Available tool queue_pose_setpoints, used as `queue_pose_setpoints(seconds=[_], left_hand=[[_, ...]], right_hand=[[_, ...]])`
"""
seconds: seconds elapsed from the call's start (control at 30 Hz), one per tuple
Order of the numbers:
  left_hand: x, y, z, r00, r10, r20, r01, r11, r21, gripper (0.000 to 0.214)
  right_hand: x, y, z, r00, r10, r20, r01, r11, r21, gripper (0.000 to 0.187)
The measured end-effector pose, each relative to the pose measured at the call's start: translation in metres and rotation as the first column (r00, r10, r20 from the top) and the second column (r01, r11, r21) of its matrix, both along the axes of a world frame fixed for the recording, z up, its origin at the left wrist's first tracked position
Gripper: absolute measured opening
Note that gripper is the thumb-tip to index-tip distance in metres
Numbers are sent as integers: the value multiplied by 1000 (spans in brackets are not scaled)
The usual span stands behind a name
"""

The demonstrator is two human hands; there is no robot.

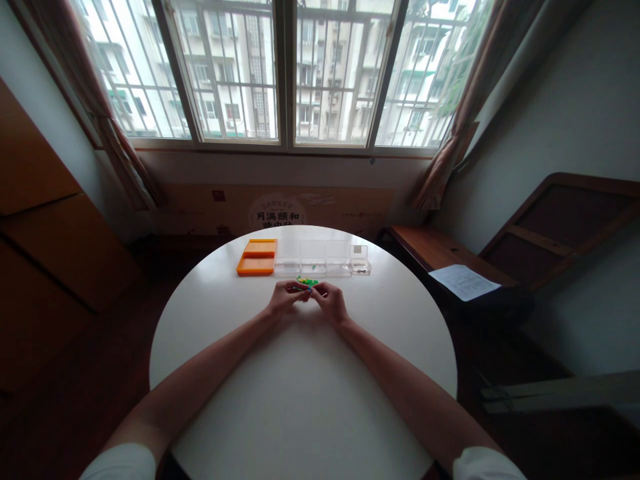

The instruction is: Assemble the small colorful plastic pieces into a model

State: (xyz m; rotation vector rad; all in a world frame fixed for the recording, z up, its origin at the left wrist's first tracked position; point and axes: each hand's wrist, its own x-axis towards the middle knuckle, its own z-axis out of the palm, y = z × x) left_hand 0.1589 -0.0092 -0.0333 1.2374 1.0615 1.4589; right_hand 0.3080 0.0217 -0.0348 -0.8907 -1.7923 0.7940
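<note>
**Here, close handwork on a white worktop (310,400)**

Leftmost in our row of containers lies an orange case (257,265), open and split into two compartments, near the far edge of the worktop. Next, closer to us, comes our left hand (289,294), its fingers curled inward and its tips drawn up to the right hand's; we cannot tell whether it grips anything. Just beyond the fingertips sits a heap of small green and yellow pieces (307,281), on the worktop and in front of the containers.

Between the two hands shows a small blue piece (310,289). Behind it runs a row of clear compartments (289,268), with a tiny green piece (313,267) in the middle one. Our right hand (330,300) has thumb and forefinger brought together, apparently pinching the blue piece. Past it, at the row's right end, stands a small clear box (360,261).

We judge the step in hand to be two-handed fingertip work on the blue piece; whether it is being joined, turned or parted, we cannot say. The next move, we think, calls for a light, steady pinch, and knuckles clear of the heap so that nothing scatters.
</note>
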Motion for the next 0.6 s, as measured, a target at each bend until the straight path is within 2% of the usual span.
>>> queue_pose_setpoints(seconds=[0.6], left_hand=[[0,1,1,1000,17,14,-17,1000,-10,34]], right_hand=[[-1,0,1,1000,-4,-4,4,1000,-9,19]])
